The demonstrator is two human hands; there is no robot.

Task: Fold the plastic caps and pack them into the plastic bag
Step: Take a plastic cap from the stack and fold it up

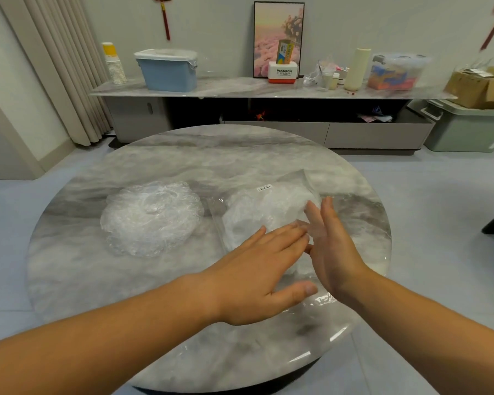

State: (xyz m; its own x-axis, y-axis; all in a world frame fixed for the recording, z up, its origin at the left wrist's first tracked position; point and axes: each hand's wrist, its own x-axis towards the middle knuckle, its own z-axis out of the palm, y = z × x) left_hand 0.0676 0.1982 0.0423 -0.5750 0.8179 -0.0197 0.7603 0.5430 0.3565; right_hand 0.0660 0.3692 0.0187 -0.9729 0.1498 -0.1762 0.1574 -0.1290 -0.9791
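A heap of crinkled clear plastic caps point(150, 219) lies on the left half of the round marble table point(183, 155). To its right lies a clear plastic bag point(265, 206) with a small white label, and white caps show inside it. My left hand point(257, 269) lies flat on the bag's near end, fingers straight and spread. My right hand point(330, 249) stands on its edge beside it, fingers straight, touching the bag's right side. The near part of the bag is hidden under both hands.
Beyond the table runs a long low cabinet point(240, 89) with a blue lidded bin point(169, 69), stacked paper cups point(114, 64), a framed picture, bottles and boxes. A green storage box point(468, 126) stands on the floor at the right. Curtains hang at the left.
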